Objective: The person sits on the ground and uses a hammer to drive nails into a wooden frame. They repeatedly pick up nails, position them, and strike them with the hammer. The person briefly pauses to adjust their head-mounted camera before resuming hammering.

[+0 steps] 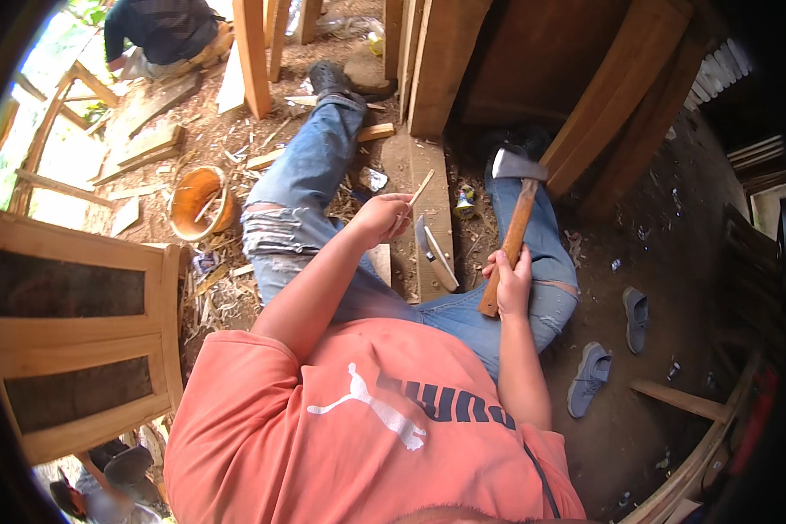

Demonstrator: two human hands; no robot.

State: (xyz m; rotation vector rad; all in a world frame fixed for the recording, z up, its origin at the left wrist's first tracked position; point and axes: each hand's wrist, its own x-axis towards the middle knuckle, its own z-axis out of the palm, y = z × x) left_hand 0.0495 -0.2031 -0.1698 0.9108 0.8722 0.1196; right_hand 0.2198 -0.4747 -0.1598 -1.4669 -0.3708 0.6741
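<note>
I sit with my legs spread on either side of a wooden plank (429,179). My left hand (384,218) is closed round a thin wooden stick (422,185), its pale end pointing up and away from me. In my right hand (512,281) is a hatchet, gripped low on its wooden handle (517,225). Its steel head (520,166) is raised over my right shin. Between my hands, a bladed tool with a pale handle (443,269) lies on the plank. The two hands are apart, and the hatchet does not touch the stick.
An orange bucket (202,205) stands among wood shavings on the left. A panelled wooden frame (74,336) is close on my left. Upright timbers (445,65) rise ahead. Grey shoes (590,379) lie on the right. Another person (168,35) sits at the far left.
</note>
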